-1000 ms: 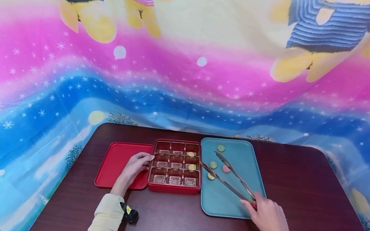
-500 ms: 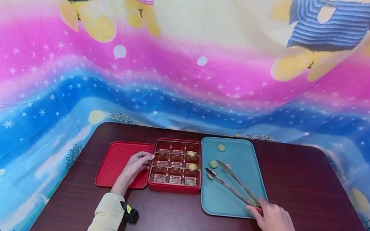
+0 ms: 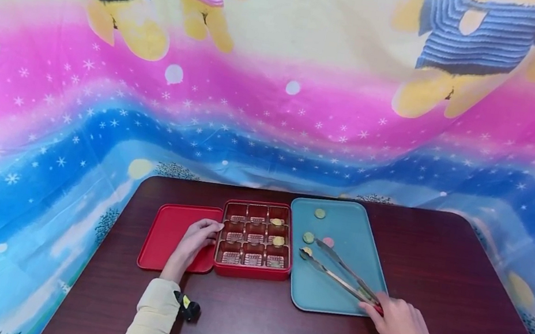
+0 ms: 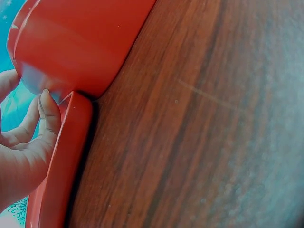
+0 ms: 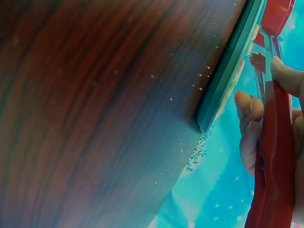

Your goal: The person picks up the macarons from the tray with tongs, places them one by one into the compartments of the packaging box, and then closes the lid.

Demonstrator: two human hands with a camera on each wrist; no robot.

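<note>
My left hand [image 3: 194,243] holds the left rim of the red box [image 3: 251,272], with fingertips on its side wall. The left wrist view shows the thumb against that wall. Inside the box is a brown compartment insert; two yellow macarons [image 3: 278,241] sit in its right column, in the far and middle compartments. My right hand [image 3: 402,328] grips a pair of tongs [image 3: 341,281] by the red handles. The tongs' tips stand apart over the teal tray [image 3: 329,305]. One tip is at a yellow macaron [image 3: 308,251]; the other lies between a green macaron [image 3: 308,237] and a pink macaron [image 3: 328,241].
Another green macaron [image 3: 319,213] lies at the tray's far end. A red lid [image 3: 170,233] lies left of the box, partly under my left forearm and hand. Dark wooden table [image 3: 242,326] surrounds these, with a patterned cloth [image 3: 270,150] hanging behind.
My right hand has drawn the tongs back and to the right. Their tips have come from the box's right edge and the pink macaron to the yellow macaron. The left hand has stayed put.
</note>
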